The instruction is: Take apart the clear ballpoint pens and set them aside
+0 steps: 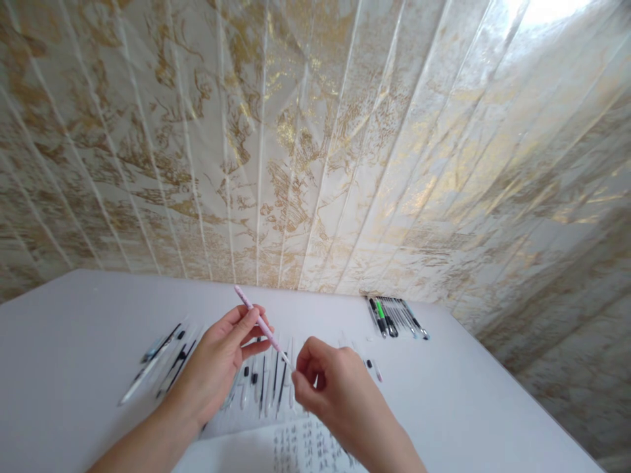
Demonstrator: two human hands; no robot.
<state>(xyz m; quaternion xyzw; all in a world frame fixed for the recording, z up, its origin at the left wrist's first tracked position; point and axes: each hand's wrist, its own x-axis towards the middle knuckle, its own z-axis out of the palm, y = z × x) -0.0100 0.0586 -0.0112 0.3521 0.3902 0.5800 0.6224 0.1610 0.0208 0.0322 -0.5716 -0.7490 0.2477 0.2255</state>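
My left hand (219, 361) is closed around a thin pink pen (259, 322) that slants up and to the left above the white table (73, 341). My right hand (330, 387) pinches at the pen's lower tip, fingers curled together; what it grips there is too small to make out. Beneath both hands several pen barrels and refills (266, 384) lie in a row.
A group of pens (397, 316), one green, lies at the table's far right. More pens (162, 361) lie to the left. A sheet with writing (305, 447) sits at the near edge. A gold-patterned white wall (315, 131) rises behind.
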